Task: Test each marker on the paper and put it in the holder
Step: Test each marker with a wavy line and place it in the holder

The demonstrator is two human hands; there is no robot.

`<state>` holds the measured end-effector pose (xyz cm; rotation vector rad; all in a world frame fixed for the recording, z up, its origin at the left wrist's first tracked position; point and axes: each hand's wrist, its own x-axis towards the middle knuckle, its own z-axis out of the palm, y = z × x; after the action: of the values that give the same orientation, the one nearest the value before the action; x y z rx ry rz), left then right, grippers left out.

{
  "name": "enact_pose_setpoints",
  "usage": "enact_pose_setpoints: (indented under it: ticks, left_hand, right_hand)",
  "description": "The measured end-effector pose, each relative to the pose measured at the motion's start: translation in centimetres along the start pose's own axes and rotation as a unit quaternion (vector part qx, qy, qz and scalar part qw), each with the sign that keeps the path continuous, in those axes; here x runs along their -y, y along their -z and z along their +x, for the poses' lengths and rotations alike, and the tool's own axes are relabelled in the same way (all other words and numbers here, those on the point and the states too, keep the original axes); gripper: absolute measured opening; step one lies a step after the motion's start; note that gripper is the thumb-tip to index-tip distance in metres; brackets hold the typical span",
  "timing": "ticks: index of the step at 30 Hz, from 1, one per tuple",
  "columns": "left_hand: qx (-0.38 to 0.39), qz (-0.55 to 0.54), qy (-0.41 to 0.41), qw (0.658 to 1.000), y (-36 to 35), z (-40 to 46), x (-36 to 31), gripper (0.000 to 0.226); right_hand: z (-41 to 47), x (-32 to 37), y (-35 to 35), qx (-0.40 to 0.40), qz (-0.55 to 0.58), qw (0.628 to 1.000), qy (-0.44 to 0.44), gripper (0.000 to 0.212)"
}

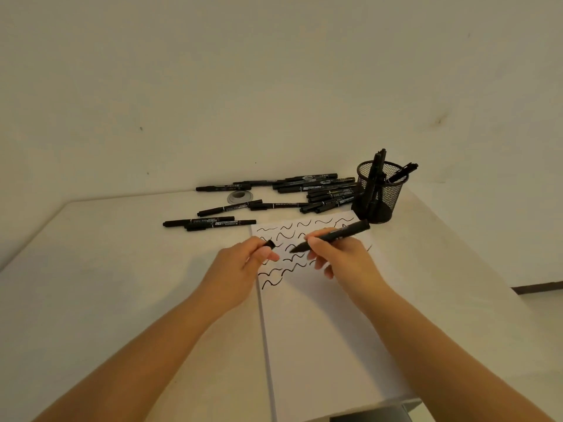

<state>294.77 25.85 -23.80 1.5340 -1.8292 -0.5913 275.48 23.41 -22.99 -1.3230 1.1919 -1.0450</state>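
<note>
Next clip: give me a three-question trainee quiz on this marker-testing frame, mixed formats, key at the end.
1. True or false: the marker in the right hand is uncapped.
2. What does the left hand pinch? A) cap B) eraser C) ruler
3. Fill in: the mesh holder stands at the paper's far ____ corner.

Key: 1 true; 2 A; 3 right.

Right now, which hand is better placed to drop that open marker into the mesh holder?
Probably the right hand: it grips the marker, and the holder stands on its side, just beyond the paper. The left hand only pinches the cap, which likely goes on first.
</note>
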Motion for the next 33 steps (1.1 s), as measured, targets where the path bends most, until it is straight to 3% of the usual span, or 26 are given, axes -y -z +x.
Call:
enact_pose_setpoints:
  ticks: [4, 13, 24, 28, 33]
  left_hand:
    - [0.002, 0.038, -0.009, 0.999, -1.2, 0.6, 1.1, 0.019]
    - [0.003, 0.006, -0.017, 1.0, -1.4, 0.9, 2.4, 0.019]
    - [0.014, -0.02, 0.005, 1.0, -1.3, 0.6, 2.7, 0.021]
    - [-0.008, -0.024, 0.002, 1.0, -1.2, 0.5, 2.4, 0.018]
    - [-0.026, -0.036, -0.012, 0.999, -1.3, 0.1, 1.7, 0.016]
  right_hand:
    - [-0.5, -1.5, -0.1, -0.039, -0.052, 0.998, 0.02, 0.011]
    - [-0.9, -1.9, -0.7, 0.044, -0.129, 0.988, 0.075, 0.011]
    - [-0.8, -2.0, 0.3, -0.084, -0.185, 0.976, 0.081, 0.013]
    - [-0.7, -1.8, 0.7, -0.148, -0.089, 0.98, 0.103, 0.019]
    - [-0.7, -1.3, 0.8, -0.107, 0.015, 0.99, 0.088, 0.025]
